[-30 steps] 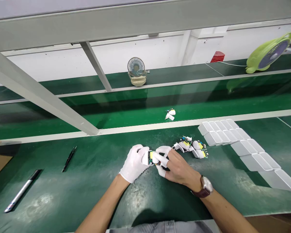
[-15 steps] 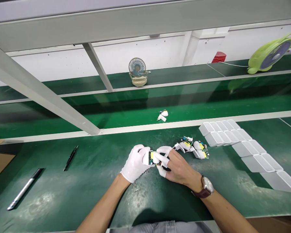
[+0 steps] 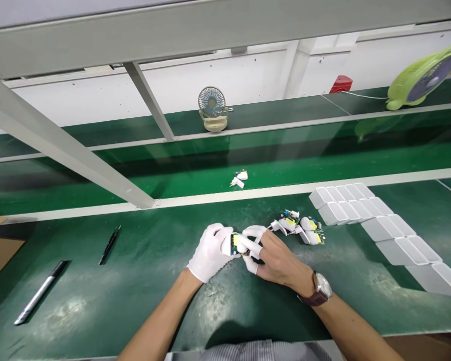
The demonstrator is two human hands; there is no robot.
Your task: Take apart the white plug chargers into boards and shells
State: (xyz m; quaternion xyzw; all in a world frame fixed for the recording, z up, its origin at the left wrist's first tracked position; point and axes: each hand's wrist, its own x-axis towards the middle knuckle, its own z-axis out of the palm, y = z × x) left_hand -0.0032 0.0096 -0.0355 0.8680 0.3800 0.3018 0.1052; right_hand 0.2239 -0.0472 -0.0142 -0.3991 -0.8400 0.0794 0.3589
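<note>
In a white glove, my left hand (image 3: 209, 254) grips one side of a small circuit board (image 3: 235, 243) with a yellow-wrapped component and a white part against it. White finger covers are on my right hand (image 3: 276, 256), whose fingers are closed on the board's other side, hiding much of it. Both hands are together just above the green bench. Right beyond my right hand lies a cluster of similar circuit boards (image 3: 314, 238) with white plug housings (image 3: 279, 227).
White plastic casings (image 3: 389, 228) stand in rows at the right. A marker (image 3: 41, 293) and a black pen (image 3: 110, 245) lie left. Behind a pale rail, another board with a plug housing (image 3: 239, 183) sits on a green belt (image 3: 304, 170). Two fans (image 3: 213, 108) stand on the shelf.
The board and plug housing on the green belt have shifted left. My hands keep the same hold on the circuit board. The view has tilted slightly.
</note>
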